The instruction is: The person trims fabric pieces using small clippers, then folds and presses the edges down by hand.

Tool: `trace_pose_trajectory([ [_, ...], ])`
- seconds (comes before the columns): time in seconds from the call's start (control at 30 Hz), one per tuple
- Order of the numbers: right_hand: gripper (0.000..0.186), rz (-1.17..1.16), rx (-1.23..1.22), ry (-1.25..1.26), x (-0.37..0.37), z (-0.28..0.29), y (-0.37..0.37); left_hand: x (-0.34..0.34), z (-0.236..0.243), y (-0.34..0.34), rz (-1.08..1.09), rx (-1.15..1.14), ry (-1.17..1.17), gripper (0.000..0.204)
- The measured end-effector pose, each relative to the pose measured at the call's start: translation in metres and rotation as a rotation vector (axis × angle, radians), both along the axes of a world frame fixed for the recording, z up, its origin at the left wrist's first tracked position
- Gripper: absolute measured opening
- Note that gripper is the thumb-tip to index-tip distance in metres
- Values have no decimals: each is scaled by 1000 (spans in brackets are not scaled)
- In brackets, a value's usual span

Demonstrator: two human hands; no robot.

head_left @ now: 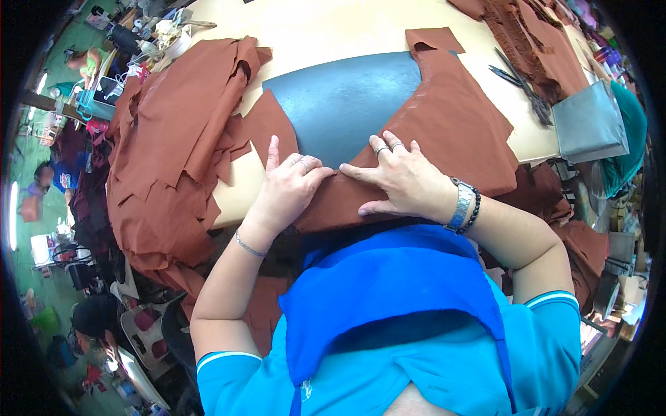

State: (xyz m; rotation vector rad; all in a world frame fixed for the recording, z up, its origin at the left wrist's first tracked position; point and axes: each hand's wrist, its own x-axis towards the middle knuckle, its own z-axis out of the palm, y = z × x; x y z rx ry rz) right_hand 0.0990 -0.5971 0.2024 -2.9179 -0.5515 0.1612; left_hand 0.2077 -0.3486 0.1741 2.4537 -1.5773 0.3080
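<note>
A reddish-brown fabric piece [461, 118] lies on the pale table in front of me, with a curved inner edge over a smooth dark sheet [347, 90]. My left hand [295, 180] is at the near inner edge, little finger raised, the other fingers curled; its thumb and index fingertip pinch the fabric there. My right hand [402, 177] rests on the same fabric with its fingers spread, the index fingertip close to the left fingertips. A small brown fabric scrap [433, 38] lies at the far right corner of the sheet.
A heap of brown fabric [184, 125] hangs over the table's left side. On the right are black scissors [524, 87], a grey wrapped block [593, 121] and more brown fabric strips [541, 41]. The pale tabletop [333, 24] stretches away beyond the sheet.
</note>
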Motion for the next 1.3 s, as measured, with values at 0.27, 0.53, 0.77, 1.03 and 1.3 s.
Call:
trace_pose_trajectory([
  [0.27,85,7,-30,70,8,11,5,8,5,17,24,10,-7,15],
  [0.53,95,16,-124,241,26,31,24,5,11,16,83,45,43,15],
  [0.77,103,20,-219,219,25,28,27,3,13,11,182,1,116,12],
  [1.03,69,73,167,-215,3,-3,18,5,18,2,203,24,123,7],
  [1.3,58,202,368,-272,-3,-42,-2,54,32,14,40,93,70,36],
])
